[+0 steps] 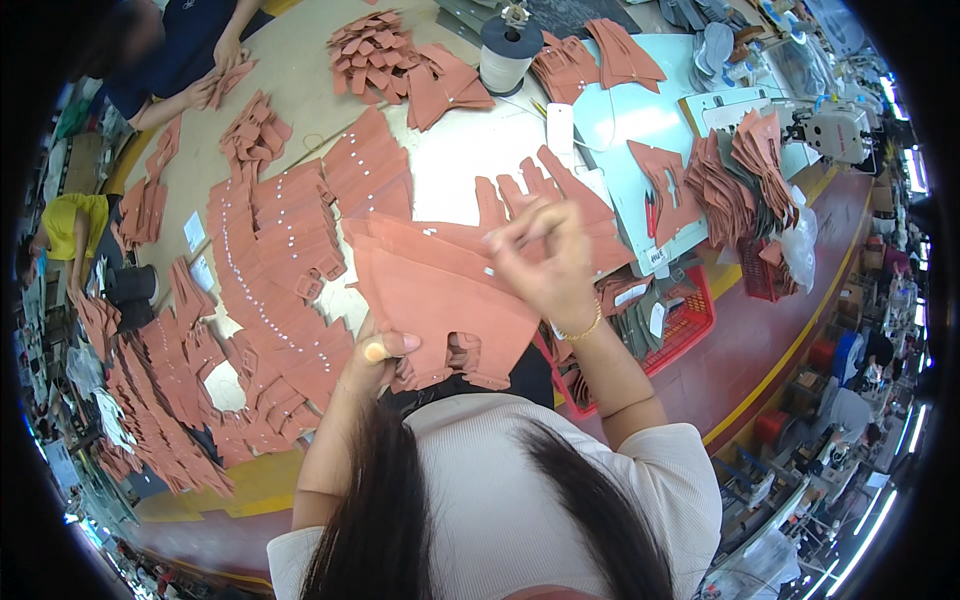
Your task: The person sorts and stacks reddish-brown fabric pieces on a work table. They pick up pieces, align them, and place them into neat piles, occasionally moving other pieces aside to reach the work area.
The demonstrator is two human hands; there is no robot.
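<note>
My left hand [372, 362] grips the lower left edge of a stack of flat reddish-brown cut panels [440, 290], thumb on top. A pale yellow round patch shows on that hand; I cannot tell what it is. The panels fan out at the far side and have a cutout near my body. Above their right part is my right hand [548, 262], slightly blurred, its fingers curled into a pinch. Whatever it pinches, if anything, is too small to make out. A tiny white sticker [489, 271] lies on a panel just below its fingertips.
Overlapping panels with white stickers [290, 230] cover the table's left side. A thread cone [508, 60] stands at the back. Red-handled scissors [651, 214] lie right, near a sewing machine [838, 134]. A red basket [690, 325] sits below the edge. A co-worker's hands [215, 85] handle pieces far left.
</note>
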